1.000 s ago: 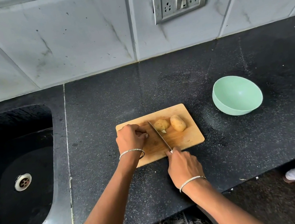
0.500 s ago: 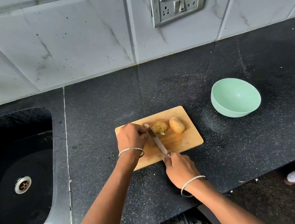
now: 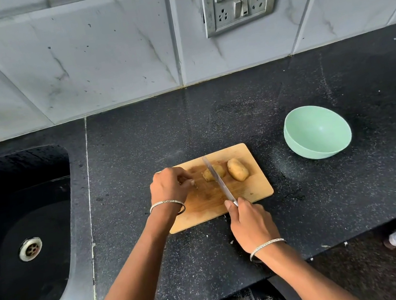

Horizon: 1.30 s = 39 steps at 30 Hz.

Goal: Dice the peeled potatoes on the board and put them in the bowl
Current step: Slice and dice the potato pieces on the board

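Black speckled stone counter (image 3: 138,147), mid-frame: rectangular wooden cutting board (image 3: 256,187) bearing two peeled yellow potatoes, left potato (image 3: 206,175) crossed by long steel knife (image 3: 220,183), right potato (image 3: 237,169) just beside. Right hand (image 3: 253,224) wrapped round knife handle at board's lower edge. Left hand (image 3: 168,185) curled on board's left; contents unclear. Mint-green round bowl (image 3: 317,128) right of board, apart.

Right hand (image 3: 253,224) grips knife (image 3: 218,180), blade across left potato (image 3: 208,175) on wooden cutting board (image 3: 254,189); left hand (image 3: 168,185) curled beside; mint bowl (image 3: 317,130) apart.
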Each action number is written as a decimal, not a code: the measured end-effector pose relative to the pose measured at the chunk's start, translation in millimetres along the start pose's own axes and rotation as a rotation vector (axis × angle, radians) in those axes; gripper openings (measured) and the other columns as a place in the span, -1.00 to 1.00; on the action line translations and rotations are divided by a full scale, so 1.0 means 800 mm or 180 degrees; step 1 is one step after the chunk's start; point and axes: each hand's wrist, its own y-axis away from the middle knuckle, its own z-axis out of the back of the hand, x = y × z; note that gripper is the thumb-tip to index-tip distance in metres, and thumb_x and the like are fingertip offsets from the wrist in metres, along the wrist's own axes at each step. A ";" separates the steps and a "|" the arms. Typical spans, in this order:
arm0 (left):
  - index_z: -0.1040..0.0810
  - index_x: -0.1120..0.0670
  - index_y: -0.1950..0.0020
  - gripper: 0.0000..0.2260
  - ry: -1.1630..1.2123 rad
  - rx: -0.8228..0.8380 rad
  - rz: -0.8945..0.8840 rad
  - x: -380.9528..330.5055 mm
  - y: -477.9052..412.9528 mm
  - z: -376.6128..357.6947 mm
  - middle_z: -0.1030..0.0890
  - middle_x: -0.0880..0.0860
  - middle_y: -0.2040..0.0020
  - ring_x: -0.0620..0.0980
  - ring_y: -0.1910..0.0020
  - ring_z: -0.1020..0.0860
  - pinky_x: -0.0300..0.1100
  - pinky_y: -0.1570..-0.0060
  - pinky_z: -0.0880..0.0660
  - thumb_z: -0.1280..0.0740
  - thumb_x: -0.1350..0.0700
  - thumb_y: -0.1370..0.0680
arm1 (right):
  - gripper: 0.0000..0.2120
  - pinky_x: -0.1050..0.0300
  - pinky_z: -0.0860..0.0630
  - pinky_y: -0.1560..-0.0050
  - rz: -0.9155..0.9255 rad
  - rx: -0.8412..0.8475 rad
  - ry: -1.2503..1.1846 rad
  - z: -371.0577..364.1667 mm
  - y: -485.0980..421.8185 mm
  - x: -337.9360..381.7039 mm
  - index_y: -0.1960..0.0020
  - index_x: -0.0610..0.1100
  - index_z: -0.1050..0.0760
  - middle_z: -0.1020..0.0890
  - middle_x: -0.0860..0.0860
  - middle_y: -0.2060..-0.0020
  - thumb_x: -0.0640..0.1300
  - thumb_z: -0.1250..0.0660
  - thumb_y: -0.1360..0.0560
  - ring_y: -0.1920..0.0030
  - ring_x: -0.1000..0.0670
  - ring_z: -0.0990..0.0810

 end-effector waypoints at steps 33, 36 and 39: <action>-0.70 -0.01 0.00 -0.79 0.0077 -0.0165 -0.0441 -0.014 -0.008 -0.040 -0.64 -0.02 0.11 -0.06 0.12 -0.53 -0.33 0.16 -0.36 -0.53 0.08 -0.37 | -0.66 -0.02 -0.36 0.20 0.0001 0.0064 0.0215 0.008 -0.001 -0.005 0.04 -0.08 -0.38 -0.62 -0.15 0.04 0.16 -0.01 -0.64 0.00 -0.27 -0.59; -0.70 -0.02 0.00 -0.80 0.0079 -0.0194 -0.0457 -0.012 -0.006 -0.041 -0.62 -0.02 0.11 -0.02 0.09 -0.53 -0.26 0.15 -0.38 -0.52 0.07 -0.38 | -0.64 -0.01 -0.36 0.19 -0.0042 0.0058 0.0270 0.008 -0.001 -0.005 -0.01 -0.08 -0.40 -0.62 -0.15 0.01 0.17 0.00 -0.64 -0.03 -0.27 -0.59; -0.70 -0.03 0.01 -0.81 0.0058 -0.0227 -0.0480 -0.010 -0.004 -0.043 -0.61 -0.03 0.12 -0.01 0.08 -0.52 -0.16 0.10 -0.44 -0.49 0.04 -0.39 | -0.63 0.00 -0.35 0.19 -0.0067 0.0057 0.0297 0.009 0.000 -0.005 -0.03 -0.08 -0.41 -0.61 -0.15 0.00 0.17 0.01 -0.64 -0.03 -0.26 -0.59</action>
